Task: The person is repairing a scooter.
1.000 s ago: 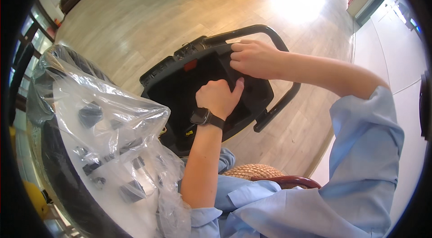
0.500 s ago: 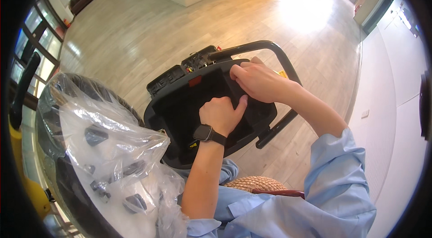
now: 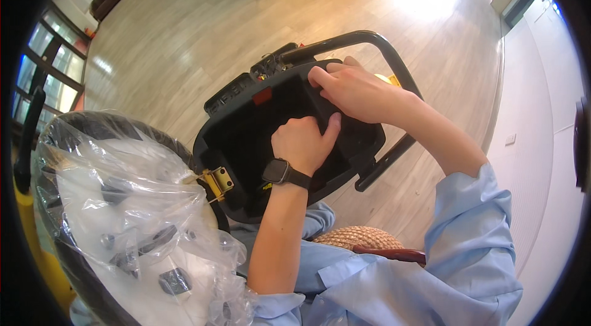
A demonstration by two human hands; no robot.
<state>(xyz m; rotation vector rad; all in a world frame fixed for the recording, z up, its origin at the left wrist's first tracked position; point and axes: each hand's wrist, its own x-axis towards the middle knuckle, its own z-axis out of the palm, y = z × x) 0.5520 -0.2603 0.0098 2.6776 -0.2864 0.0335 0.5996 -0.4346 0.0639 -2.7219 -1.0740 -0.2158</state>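
Observation:
A deep black plastic shell point(image 3: 234, 132), like an open lid or compartment, lies tilted in front of me. My right hand point(image 3: 354, 89) grips its far right rim, with fingers curled over the edge. Inside the shell rests my left hand point(image 3: 301, 147), a black watch point(image 3: 278, 171) on its wrist; the fingers are curled under, the thumb sticks out, and whatever they hold is hidden. A yellow metal hinge point(image 3: 217, 183) shows at the shell's left edge. Beside it stands a white padded seat-like piece point(image 3: 141, 203) under clear plastic wrap.
A black tubular bar point(image 3: 391, 61) loops around the shell's far right side. Black boxes with wiring point(image 3: 268, 64) sit behind the shell. Near my body is a woven straw seat point(image 3: 357, 237). A white wall point(image 3: 535, 141) runs along the right, and a yellow post point(image 3: 37, 233) stands far left.
The wrapped piece has shifted left and down in view, uncovering the yellow hinge. The shell and bar sit slightly higher on the right. Both hands keep their places on the shell.

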